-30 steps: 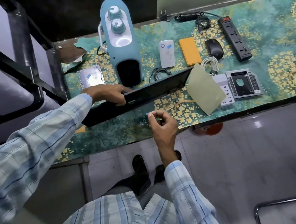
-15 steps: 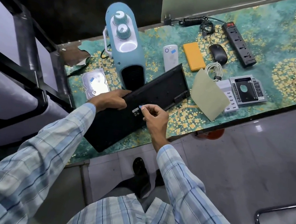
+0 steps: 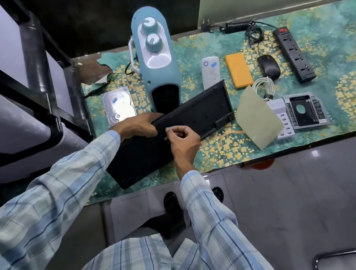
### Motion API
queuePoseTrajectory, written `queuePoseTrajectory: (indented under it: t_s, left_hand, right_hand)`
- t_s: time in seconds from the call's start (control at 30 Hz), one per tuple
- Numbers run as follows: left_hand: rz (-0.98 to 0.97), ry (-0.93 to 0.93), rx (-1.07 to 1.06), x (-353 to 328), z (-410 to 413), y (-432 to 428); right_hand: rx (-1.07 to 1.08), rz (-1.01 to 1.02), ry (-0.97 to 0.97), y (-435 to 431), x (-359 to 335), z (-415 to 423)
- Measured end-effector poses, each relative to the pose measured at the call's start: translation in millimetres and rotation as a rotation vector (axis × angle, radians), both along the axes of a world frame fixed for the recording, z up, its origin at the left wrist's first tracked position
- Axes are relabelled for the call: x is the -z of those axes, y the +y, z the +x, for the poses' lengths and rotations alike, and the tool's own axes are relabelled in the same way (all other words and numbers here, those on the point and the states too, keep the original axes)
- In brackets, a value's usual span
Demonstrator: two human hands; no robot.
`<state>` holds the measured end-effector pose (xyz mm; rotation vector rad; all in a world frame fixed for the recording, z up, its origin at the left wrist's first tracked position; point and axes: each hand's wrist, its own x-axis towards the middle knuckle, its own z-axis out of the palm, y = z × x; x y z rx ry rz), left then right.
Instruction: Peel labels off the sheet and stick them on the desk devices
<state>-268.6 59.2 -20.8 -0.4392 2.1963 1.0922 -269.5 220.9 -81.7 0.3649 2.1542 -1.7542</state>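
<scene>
A black keyboard [image 3: 200, 105] lies bottom side up and slanted across the desk's front edge. My left hand [image 3: 137, 124] grips its far long edge. My right hand [image 3: 183, 141] sits on the underside near the middle, fingers curled, with thumb and forefinger pinching a small label against the plastic; the label is mostly hidden under the thumb. The pale green label sheet [image 3: 257, 121] lies curled to the right of the keyboard. Blue labels show on the hard drive [image 3: 118, 107] and the white power bank [image 3: 209, 70].
Behind the keyboard stands a blue heater [image 3: 155, 62] with two knobs. At the right lie an orange case [image 3: 238, 72], mouse [image 3: 268, 66], power strip [image 3: 294, 55], coiled cable [image 3: 264, 85], white USB hub [image 3: 279, 107] and drive caddy [image 3: 305, 110]. A black frame [image 3: 35, 48] stands left.
The keyboard has tipped from standing on edge to lying bottom up. My right hand brought the small blue label from the air onto its underside. My left hand kept its grip.
</scene>
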Motion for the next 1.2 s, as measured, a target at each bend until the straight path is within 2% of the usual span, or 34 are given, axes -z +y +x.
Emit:
queuePoseTrajectory:
  t_s: [0.3,0.5,0.7,0.87,1.0,1.2]
  left_hand:
    - [-0.042,0.046,0.108,-9,-4,1]
    - [-0.307,0.267,0.353,-21,3,23]
    - [-0.515,0.467,0.437,-8,43,52]
    - [-0.492,0.445,0.527,15,61,64]
    - [-0.492,0.341,0.422,38,73,72]
    - [-0.609,0.229,0.39,58,71,74]
  right_hand:
    - [0.118,-0.022,-0.077,23,7,-24]
    - [0.182,-0.467,-0.33,54,-14,-40]
    - [0.183,-0.681,-0.451,83,-9,-27]
    - [0.226,-0.729,-0.529,108,-7,-11]
    - [0.211,-0.734,-0.587,127,2,-4]
    - [0.195,-0.466,-0.671,133,12,-4]
